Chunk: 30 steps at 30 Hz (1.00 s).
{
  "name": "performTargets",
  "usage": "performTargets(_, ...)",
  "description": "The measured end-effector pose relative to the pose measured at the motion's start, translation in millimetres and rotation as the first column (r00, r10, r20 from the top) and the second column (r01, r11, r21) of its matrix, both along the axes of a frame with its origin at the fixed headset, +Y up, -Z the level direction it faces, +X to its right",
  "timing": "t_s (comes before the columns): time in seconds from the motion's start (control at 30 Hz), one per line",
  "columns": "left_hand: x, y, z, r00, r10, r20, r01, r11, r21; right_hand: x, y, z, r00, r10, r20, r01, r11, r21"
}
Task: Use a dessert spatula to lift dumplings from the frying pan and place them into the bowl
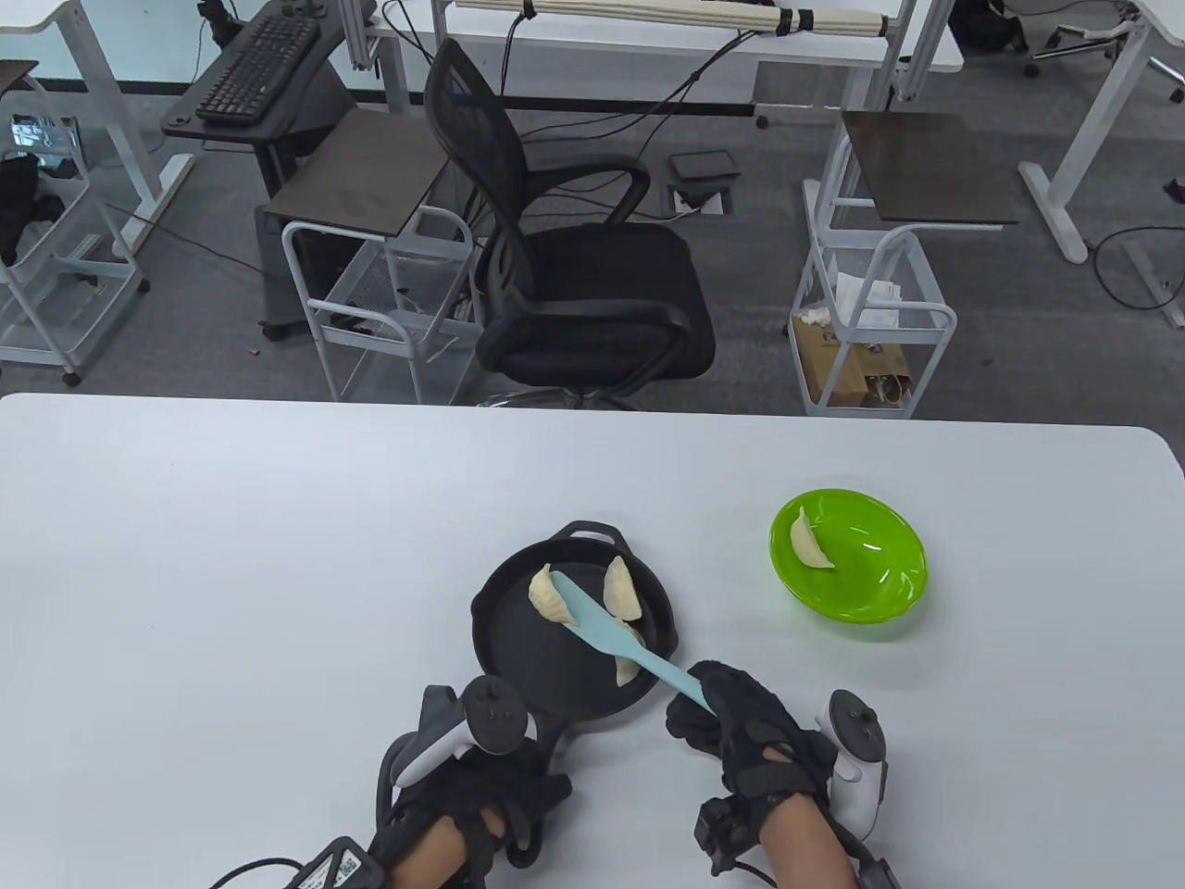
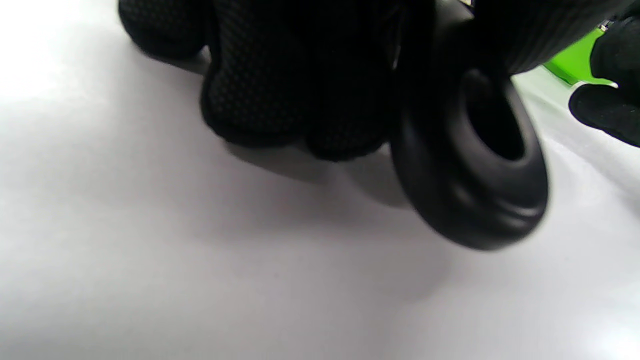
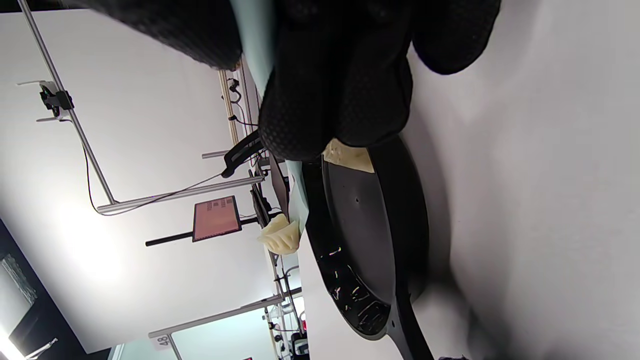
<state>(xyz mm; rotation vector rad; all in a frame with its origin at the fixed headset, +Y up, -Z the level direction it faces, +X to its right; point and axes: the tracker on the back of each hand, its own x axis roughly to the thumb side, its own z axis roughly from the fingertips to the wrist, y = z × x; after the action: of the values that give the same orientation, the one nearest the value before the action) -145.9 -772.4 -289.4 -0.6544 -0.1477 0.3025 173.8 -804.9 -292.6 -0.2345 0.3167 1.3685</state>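
Note:
A black frying pan point(image 1: 528, 667) sits at the table's middle front. My left hand point(image 1: 505, 778) grips its handle point(image 2: 475, 165), the gloved fingers point(image 2: 280, 75) curled round it. My right hand point(image 1: 731, 722) holds a light blue dessert spatula point(image 1: 616, 641) by the handle, the blade reaching over the pan. One dumpling point(image 1: 546, 597) rests on the blade's tip, raised off the pan floor in the right wrist view point(image 3: 280, 235). A second dumpling point(image 1: 622, 589) lies at the pan's far right. A third dumpling point(image 1: 629, 665) is partly under the spatula. The green bowl point(image 1: 879, 593) holds one dumpling point(image 1: 811, 543).
The bowl stands to the right of the pan, a hand's width away. White table surface point(image 1: 231, 602) spreads to the left and beyond the pan. A black office chair point(image 1: 574, 269) and wire carts stand past the far edge.

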Motion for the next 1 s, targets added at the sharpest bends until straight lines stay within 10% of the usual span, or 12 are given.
performTargets(1.0,0,0,0,1.000,-0.002,0.000,0.002,1.000,0.001,39,6,13,0.915,-0.099,0.391,0.097,0.995,0.025)
